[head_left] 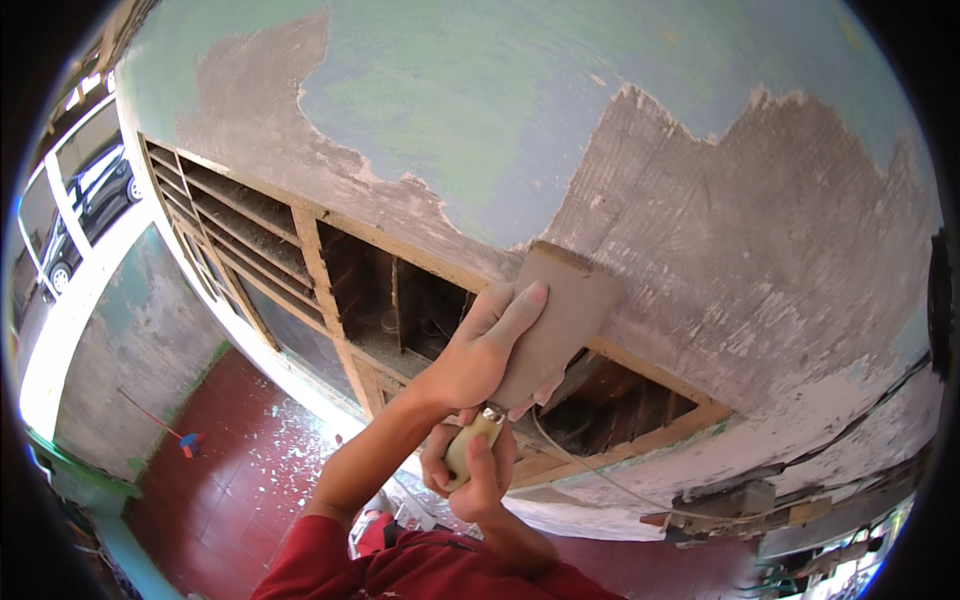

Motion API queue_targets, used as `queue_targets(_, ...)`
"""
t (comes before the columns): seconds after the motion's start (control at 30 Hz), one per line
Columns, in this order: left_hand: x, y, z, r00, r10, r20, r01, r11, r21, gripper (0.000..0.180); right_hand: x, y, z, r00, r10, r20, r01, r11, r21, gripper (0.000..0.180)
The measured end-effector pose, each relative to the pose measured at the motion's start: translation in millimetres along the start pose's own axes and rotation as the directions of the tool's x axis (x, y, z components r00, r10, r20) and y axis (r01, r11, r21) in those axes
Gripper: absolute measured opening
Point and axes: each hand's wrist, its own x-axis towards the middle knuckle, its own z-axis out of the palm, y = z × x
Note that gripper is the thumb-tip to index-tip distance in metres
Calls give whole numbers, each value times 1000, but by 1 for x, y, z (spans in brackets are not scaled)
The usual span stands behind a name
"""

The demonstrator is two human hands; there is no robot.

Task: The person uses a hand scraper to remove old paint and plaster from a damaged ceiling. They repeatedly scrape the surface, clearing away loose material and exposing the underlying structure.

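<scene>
A wide scraper with a flat grey blade (562, 310) and a pale yellowish handle (466, 452) is held up against the wall. My right hand (480, 470) is closed around the handle. On the blade is my left hand (478, 352), its thumb lying along the upper face and fingertips showing at the far edge. The blade's front edge meets the wall (740, 220) where bare grey plaster borders peeling green-blue paint (450, 110). Dust whitens the left thumb and fingers.
Below the scraper run wooden-framed openings (318, 270), some with dusty slats. A thin cable (600, 470) hangs near the right opening. Paint flakes (285, 450) litter the red tiled floor (215, 500), where a blue-and-red brush head (190, 444) lies. Outside stands a dark car (95, 205).
</scene>
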Motion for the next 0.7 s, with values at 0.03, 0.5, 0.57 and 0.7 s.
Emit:
queue_targets(0.03, 1, 2, -1, 1000, 0, 1, 0, 1000, 8, 43, 1, 1, 2, 1000, -14, 5, 13, 1000, 2, 24)
queue_targets(0.5, 2, 13, -3, 993, 36, 111, -42, 998, 54, 45, 5, 4, -1, 999, -15, -33, 12, 997, -76, 26)
queue_targets(0.57, 4, 5, -1, 994, 77, 77, -79, 997, 26, 45, 6, 4, -2, 999, -32, -32, 28, 995, -98, 27)
queue_targets(0.7, 18, 16, 3, 984, 166, 56, -173, 974, 148, 44, 20, -8, -4, 998, -52, 29, 55, 993, -106, 28)
